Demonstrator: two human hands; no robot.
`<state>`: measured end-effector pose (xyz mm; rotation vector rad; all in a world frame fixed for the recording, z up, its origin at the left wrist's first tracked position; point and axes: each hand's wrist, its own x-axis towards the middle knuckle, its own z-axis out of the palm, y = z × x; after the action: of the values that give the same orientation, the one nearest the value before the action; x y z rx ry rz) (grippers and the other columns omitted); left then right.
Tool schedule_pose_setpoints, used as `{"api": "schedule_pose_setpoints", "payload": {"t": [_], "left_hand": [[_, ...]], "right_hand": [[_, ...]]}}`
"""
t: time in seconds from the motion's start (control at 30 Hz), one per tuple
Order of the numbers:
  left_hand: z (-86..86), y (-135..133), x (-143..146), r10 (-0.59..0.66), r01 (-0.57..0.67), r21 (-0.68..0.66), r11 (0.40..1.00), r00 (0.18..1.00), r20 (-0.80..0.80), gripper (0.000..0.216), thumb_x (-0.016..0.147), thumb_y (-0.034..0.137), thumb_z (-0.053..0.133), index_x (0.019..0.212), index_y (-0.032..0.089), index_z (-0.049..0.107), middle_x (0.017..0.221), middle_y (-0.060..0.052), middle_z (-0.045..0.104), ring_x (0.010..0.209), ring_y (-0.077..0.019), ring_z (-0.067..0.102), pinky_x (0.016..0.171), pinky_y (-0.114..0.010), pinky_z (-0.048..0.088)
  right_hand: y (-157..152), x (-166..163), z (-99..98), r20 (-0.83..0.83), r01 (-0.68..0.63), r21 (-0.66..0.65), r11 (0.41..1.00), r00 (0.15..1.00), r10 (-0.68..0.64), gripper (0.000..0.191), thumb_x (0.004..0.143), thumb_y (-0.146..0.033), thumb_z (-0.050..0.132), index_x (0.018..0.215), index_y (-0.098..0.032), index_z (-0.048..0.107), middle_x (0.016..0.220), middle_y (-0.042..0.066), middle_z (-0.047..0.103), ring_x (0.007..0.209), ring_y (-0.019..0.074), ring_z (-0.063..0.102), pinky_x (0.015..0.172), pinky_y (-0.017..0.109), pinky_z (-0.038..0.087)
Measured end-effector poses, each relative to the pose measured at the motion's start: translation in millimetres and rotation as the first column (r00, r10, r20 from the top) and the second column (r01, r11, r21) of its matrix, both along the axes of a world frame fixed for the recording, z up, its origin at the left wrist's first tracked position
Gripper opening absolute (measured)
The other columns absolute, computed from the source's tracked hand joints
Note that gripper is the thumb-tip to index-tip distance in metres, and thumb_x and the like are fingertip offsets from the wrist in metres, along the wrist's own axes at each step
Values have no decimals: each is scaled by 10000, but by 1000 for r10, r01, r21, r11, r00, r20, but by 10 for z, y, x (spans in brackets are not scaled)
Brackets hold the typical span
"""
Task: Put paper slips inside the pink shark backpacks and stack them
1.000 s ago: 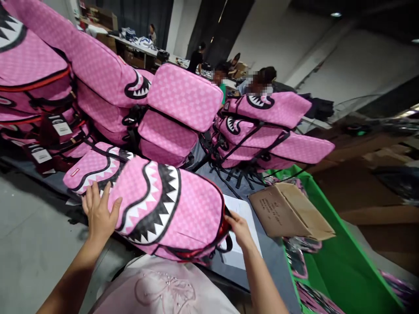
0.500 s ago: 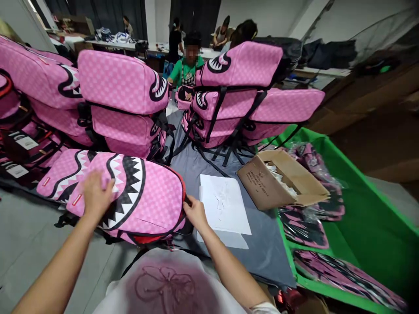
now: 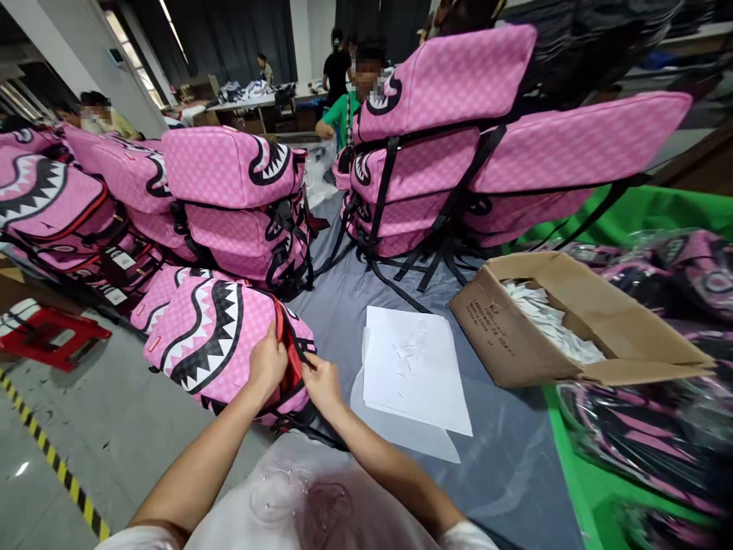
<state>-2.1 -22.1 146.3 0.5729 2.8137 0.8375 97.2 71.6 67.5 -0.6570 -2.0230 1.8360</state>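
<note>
Perhaps the pink checkered backpack, its open edges gripped by the curled left hand and curled right hand, slips off the grey cloth-covered counter if tugged.

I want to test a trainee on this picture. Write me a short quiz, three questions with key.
1. True or false: the left hand and the right hand are both at the opening of the backpack.
2. Where do the white sheets lie? A) on the floor B) on the grey cloth C) on the backpack
3. What holds the many small white pieces?

Key: 1. True. 2. B. 3. The open cardboard box.
</note>
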Motion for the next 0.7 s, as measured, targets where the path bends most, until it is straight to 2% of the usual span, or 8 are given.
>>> {"api": "schedule_pose_setpoints", "payload": {"t": [0.1, 0.2, 0.33, 0.43, 0.5, 0.53, 0.63, 0.7], "left_hand": [[417, -347, -218, 40, -32, 122, 992, 997, -66, 461, 874, 336, 450, 1221, 103, 643, 1044, -165, 743, 1015, -327, 695, 932, -438, 527], [1044, -670, -494, -92, 120, 222, 968, 986, -136, 493, 848, 488, 520, 1145, 128, 681, 1070, -110, 744, 1003, -301, 677, 924, -396, 530], [1882, -795, -859, -296, 331, 100, 938, 918, -264, 504, 830, 516, 568, 1144, 147, 704, 1008, -71, 742, 899, -268, 664, 869, -355, 529], [2198, -754, -1202, -293, 330, 86, 940, 911, -291, 547, 809, 539, 563, 1148, 130, 692, 990, -74, 731, 884, -274, 654, 824, -349, 531], [2134, -742, -1379, -260, 278, 41, 960, 933, -249, 569, 792, 534, 556, 1176, 130, 673, 1032, -85, 730, 926, -291, 660, 824, -352, 530], [2004, -743, -1410, -232, 230, -36, 973, 947, -224, 583, 783, 527, 564, 1205, 136, 660, 1047, -95, 731, 946, -303, 666, 832, -361, 528], [1282, -748, -1199, -98, 25, -378, 926, 979, -177, 667, 806, 511, 562, 1376, 164, 551, 1044, -154, 736, 960, -353, 691, 841, -426, 519], [702, -763, -887, -13, -46, -444, 895, 992, -129, 674, 896, 505, 430, 1482, 173, 425, 1049, -190, 736, 929, -366, 710, 792, -442, 520]], "right_hand": [[101, 21, -103, -23, 66, -129, 989, 997, -69, 347, 733, -259, 506, 930, -164, 776, 838, 52, 770, 743, 207, 696, 723, 306, 541], [148, -29, -1, -63, 112, -182, 977, 990, -126, 321, 718, -276, 522, 890, -165, 769, 908, 73, 782, 818, 225, 722, 771, 320, 558], [81, -308, 367, -156, 120, -79, 990, 979, -132, 316, 765, -311, 536, 926, -175, 771, 904, 54, 781, 790, 208, 708, 760, 300, 548], [-13, -705, 498, -214, 138, 0, 990, 968, -135, 315, 781, -290, 536, 963, -174, 766, 885, 38, 774, 760, 188, 688, 732, 272, 531], [-88, -995, 417, -178, 156, 22, 987, 972, -150, 318, 771, -238, 516, 964, -166, 758, 831, 28, 761, 709, 175, 664, 706, 261, 517], [-128, -1124, 332, -136, 167, 37, 985, 978, -160, 318, 760, -209, 507, 953, -164, 755, 791, 20, 749, 679, 169, 647, 692, 257, 507], [-241, -1380, 9, 35, 169, 105, 980, 984, -173, 276, 736, -143, 515, 884, -179, 745, 675, -13, 689, 608, 150, 587, 636, 232, 467], [-298, -1445, -170, 113, 144, 122, 982, 981, -158, 225, 744, -132, 555, 859, -196, 737, 626, -31, 651, 580, 138, 556, 606, 215, 439]]}}
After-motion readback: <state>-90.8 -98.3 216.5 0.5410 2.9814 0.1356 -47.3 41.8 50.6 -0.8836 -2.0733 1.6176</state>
